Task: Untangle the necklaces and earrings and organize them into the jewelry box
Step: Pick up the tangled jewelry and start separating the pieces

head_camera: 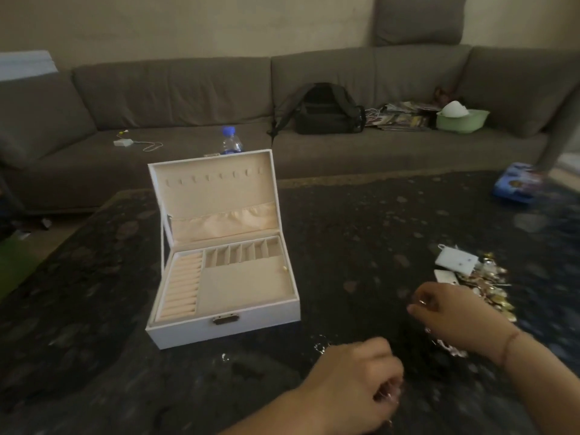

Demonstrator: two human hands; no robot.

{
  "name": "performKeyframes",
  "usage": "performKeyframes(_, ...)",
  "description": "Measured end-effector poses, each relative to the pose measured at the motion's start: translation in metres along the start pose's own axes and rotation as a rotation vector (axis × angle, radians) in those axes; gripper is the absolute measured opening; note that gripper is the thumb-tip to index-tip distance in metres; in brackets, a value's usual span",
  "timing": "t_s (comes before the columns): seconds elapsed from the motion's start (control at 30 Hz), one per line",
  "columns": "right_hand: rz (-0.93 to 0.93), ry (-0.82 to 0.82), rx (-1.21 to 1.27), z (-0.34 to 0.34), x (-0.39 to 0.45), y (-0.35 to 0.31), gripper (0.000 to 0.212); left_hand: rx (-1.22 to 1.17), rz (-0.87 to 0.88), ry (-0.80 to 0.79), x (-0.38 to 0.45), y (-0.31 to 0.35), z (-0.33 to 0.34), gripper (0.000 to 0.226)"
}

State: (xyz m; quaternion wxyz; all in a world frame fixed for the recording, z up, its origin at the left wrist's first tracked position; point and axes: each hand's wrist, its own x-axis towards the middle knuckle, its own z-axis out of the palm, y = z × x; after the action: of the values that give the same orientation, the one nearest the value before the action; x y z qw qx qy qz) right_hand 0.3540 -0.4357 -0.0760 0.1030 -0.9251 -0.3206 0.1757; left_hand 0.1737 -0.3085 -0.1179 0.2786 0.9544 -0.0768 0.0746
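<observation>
A living room at home.
I sit facing a long grey corner sofa [188, 98] against a plain wall, with a black backpack [320, 109], a stack of magazines [401, 116], a green bowl [463, 119] and a charger cable [138, 144] on its cushions, and a dark patterned tabletop [361, 221] before me.

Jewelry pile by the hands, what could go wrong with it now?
1. Both hands, left and right, seem to pinch fine chain; pulling apart may tighten knots or snap it.
2. The pile lies loose on a dark, patterned table, so a dropped earring could be hard to spot.
3. The box stands apart from the pile, so pieces may slip on the way over.
</observation>
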Motion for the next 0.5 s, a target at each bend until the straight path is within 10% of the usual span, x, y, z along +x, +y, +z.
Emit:
performKeyframes(0.33,-0.091,0.313,-0.122,0.007,-0.024,0.027,0.035,0.166,-0.313,0.048,-0.034,-0.032,-0.026,0.048)
performKeyframes(0.5,-0.498,0.009,-0.116,0.036,-0.067,-0.039,0.07,0.102,-0.337,-0.118,-0.051,-0.039,-0.037,0.081)
